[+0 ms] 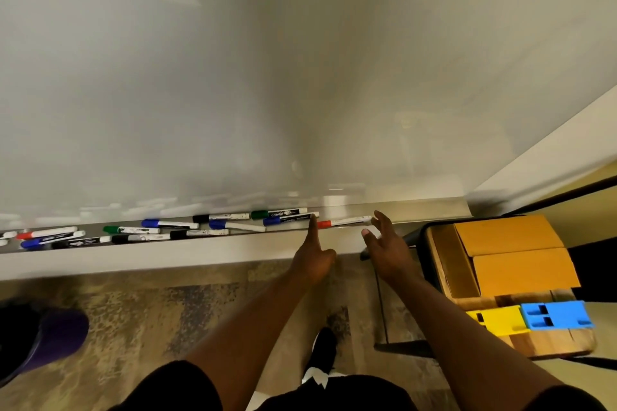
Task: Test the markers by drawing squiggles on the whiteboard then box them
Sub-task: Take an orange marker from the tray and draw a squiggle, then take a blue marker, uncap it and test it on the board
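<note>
Red-capped marker (344,221) white-barrelled, on tray (167,257); left fingers (313,228) pointing, right fingers (384,223) spread, both empty.

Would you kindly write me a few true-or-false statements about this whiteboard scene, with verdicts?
1. The whiteboard bears no squiggles yet. True.
2. The right hand grips the red-capped marker. False: its fingers are spread and hold nothing.
3. The cardboard box sits to the right of the tray. True.
4. All the markers in the tray have black caps. False: blue, green and red caps show too.
5. The left hand holds two markers. False: it holds none; one finger points at the tray.
</note>
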Motion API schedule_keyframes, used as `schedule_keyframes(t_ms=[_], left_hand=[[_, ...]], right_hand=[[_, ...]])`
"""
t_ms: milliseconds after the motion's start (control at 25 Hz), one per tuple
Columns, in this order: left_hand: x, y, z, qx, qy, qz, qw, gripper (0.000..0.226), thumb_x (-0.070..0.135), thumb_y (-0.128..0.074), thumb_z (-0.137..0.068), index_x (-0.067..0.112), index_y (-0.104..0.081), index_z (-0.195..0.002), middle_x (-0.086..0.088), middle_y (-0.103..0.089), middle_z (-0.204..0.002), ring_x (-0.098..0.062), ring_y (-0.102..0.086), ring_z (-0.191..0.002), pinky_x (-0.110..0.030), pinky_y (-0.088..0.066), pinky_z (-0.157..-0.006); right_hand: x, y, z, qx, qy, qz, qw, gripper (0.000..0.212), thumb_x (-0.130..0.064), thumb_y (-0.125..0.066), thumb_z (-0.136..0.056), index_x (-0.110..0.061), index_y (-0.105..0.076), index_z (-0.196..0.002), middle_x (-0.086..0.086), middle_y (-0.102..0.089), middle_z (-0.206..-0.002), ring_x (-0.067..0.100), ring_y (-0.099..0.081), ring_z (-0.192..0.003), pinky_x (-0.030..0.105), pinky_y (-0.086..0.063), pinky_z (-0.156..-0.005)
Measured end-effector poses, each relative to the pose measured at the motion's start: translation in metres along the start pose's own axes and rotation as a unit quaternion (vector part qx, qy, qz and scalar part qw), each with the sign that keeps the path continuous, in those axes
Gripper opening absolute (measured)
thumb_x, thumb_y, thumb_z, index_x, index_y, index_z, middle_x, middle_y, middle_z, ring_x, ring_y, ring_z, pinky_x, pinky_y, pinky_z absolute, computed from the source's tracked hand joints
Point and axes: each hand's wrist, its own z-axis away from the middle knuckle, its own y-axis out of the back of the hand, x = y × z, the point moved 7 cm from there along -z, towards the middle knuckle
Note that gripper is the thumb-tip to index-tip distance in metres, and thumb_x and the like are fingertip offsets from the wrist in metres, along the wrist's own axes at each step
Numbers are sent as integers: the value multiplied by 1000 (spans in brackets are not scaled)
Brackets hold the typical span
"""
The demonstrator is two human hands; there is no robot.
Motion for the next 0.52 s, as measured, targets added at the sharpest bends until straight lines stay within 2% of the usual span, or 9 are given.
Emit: schedule_keyframes(t_ms=[80,120,200,320,440,520], left_hand=[[1,-3,0,4,-6,15,1000,95,16,-60,-95,42,11,-153,-9,-32,-156,-24,-66,-94,-30,-59,-73],[1,-3,-1,8,-10,30,999,90,22,-58,-97,40,9,-154,-7,-29,-158,-29,-63,-108,-34,-56,-84],[-2,-1,-5,19,-6,78,997,75,38,-48,-101,38,4,-155,-6,-22,-161,-34,-46,-133,-37,-43,-98],[-7,3,-11,31,24,115,993,66,53,-32,-101,35,0,-156,-11,-29,-158,-34,-42,-135,-34,-37,-95],[-5,4,-10,34,24,122,992,64,55,-24,-101,32,-1,-156,-11,-23,-161,-36,-32,-141,-42,-32,-108],[-2,3,-8,32,16,108,993,61,52,-21,-102,31,-1,-156,-10,-20,-162,-36,-29,-143,-44,-29,-111]], right_hand=[[5,-2,1,-16,-5,-18,1000,61,-49,-44,-101,-31,-22,-155,1,-41,-155,26,-59,-121,44,-46,-100],[7,-3,1,-23,-9,-42,999,62,-53,-41,-100,-33,-22,-155,1,-40,-156,26,-59,-122,46,-46,-102],[11,-3,1,-29,-19,-100,994,64,-61,-37,-97,-37,-21,-155,1,-38,-157,23,-60,-121,49,-47,-103],[18,-3,-2,-35,-33,-122,991,66,-65,-34,-97,-39,-20,-155,1,-37,-158,24,-56,-127,49,-43,-105],[22,-4,-2,-33,-28,-111,993,68,-72,-33,-94,-43,-19,-154,0,-36,-159,27,-49,-134,53,-41,-108],[22,-4,-2,-35,-25,-106,993,73,-77,-32,-90,-44,-19,-154,-2,-35,-159,28,-46,-137,54,-40,-110]])
